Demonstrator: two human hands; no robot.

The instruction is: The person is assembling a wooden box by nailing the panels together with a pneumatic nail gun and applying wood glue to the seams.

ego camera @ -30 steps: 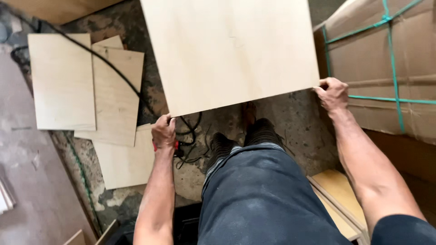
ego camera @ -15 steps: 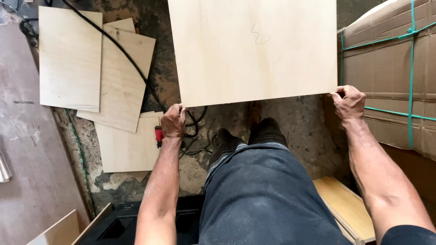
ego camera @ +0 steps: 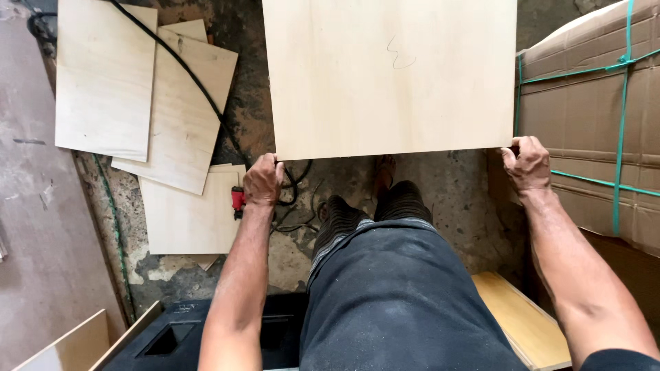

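Subject: one large plywood panel [ego camera: 389,75], pale, smooth-faced, rectangular, with a faint pencil squiggle near its upper middle; it is held flat above the floor, its near edge running crosswise to the person and tilted slightly, lower at the left; its far end passes out of view at the top, so the long axis cannot be told. The left hand [ego camera: 262,180] is closed around the panel's near left corner, fingers curled under the edge; the right hand [ego camera: 526,163] is closed on the near right corner, thumb on the edge, fingers wrapped beneath.

Below the panel's near edge: the person's legs in dusty dark trousers [ego camera: 402,295]; a ribbed dark shoe [ego camera: 337,216] on rough, stained concrete floor [ego camera: 454,189]. Left of the panel: several smaller plywood sheets [ego camera: 106,79], same pale veneer, overlapped loosely on the floor; a black cable [ego camera: 185,69] crosses them diagonally and coils beneath the left hand; a small red tool part [ego camera: 238,199] shows just beside that hand. Right of the panel: stacked brown cardboard cartons [ego camera: 584,110], matte, bound with green strapping [ego camera: 622,124]; the right hand is just beside them. Nearer the person than the panel: a yellow-lacquered board [ego camera: 522,319] at right; a black moulded case [ego camera: 179,336] at left; a smooth grey slab [ego camera: 34,227] runs along the far left.
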